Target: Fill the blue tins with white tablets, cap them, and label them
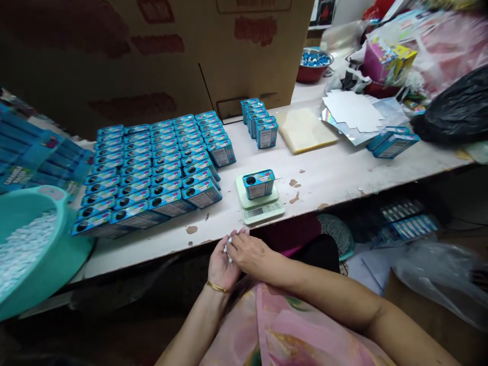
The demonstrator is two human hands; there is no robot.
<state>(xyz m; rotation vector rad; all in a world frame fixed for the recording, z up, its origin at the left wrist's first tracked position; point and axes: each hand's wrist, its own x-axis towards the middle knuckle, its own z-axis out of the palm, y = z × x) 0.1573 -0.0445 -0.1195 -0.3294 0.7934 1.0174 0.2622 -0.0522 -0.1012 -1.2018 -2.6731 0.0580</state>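
Note:
My left hand (221, 269), with a gold bangle at the wrist, is cupped around small white candies (229, 249) below the table's front edge. My right hand (251, 252) lies over it, its curled fingers among the candies; the fingertips are partly hidden. Just beyond both hands a pale green kitchen scale (263, 213) stands on the table, its display facing me. Upright on its plate is a small blue candy box (260, 184) with a dark round hole in its top.
Rows of blue boxes (152, 173) fill the table's left half. At far left stands a teal basin (57, 259) of white candies. Several more boxes (263, 124) stand near a cream pad (308, 129). A large carton (171, 51) walls the back; a black bag (457, 107) lies right.

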